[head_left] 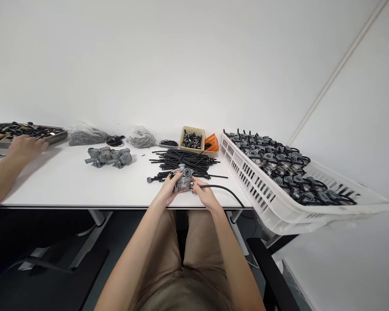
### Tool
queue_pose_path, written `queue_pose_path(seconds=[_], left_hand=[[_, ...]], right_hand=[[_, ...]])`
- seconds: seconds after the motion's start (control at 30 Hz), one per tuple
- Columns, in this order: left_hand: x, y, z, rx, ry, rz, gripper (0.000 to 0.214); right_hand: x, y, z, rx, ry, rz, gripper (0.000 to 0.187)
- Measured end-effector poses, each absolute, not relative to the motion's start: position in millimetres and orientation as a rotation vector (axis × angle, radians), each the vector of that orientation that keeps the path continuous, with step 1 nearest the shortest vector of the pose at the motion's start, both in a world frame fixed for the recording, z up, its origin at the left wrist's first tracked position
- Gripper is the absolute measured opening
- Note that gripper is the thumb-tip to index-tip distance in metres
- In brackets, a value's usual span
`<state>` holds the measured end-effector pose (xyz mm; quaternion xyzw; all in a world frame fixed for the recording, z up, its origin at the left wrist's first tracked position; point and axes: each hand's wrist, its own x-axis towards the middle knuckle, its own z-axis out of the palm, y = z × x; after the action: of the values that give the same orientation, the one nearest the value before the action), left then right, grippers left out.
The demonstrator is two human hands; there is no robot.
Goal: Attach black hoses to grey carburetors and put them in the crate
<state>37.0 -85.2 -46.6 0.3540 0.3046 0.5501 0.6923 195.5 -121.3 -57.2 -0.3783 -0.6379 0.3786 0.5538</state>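
Observation:
Both my hands are at the table's front edge around a grey die-cast carburetor (183, 179). My left hand (167, 189) grips its left side. My right hand (205, 194) pinches a black rubber hose (218, 186) where it meets the carburetor's right side. The hose's free length curves right and down toward the table edge. Just behind my hands lies a heap of cut black hoses (184, 162), and the carburetor rests close to its front. Part of the carburetor's body is hidden by my fingers.
Two more carburetors (108, 157) lie left of the heap. Along the wall stand a metal tray of parts (26, 134), clear bags of small parts (87, 136), and a tan box of fittings (191, 139). A white crate of carburetors (278, 181) overhangs the right end. A co-worker's hand (27, 147) rests by the tray.

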Motion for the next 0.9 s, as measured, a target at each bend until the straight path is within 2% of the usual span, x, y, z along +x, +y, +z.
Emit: queue_pose_path(seconds=[0.37,0.63,0.9], left_hand=[[37.2,-84.4,-48.1,0.813,0.682,1.232,0.041],[38.8,-87.1,-43.8,0.821,0.695,1.245,0.042],[41.6,-93.4,-40.3,0.890,0.689,1.235,0.047]], right_hand=[[193.1,-121.0,-56.3,-0.913,-1.516,0.879,0.036],[194.9,-116.4,-62.8,-0.943,-1.436,0.904,0.026],[190.3,-122.4,-54.5,-0.929,-1.565,0.799,0.033]])
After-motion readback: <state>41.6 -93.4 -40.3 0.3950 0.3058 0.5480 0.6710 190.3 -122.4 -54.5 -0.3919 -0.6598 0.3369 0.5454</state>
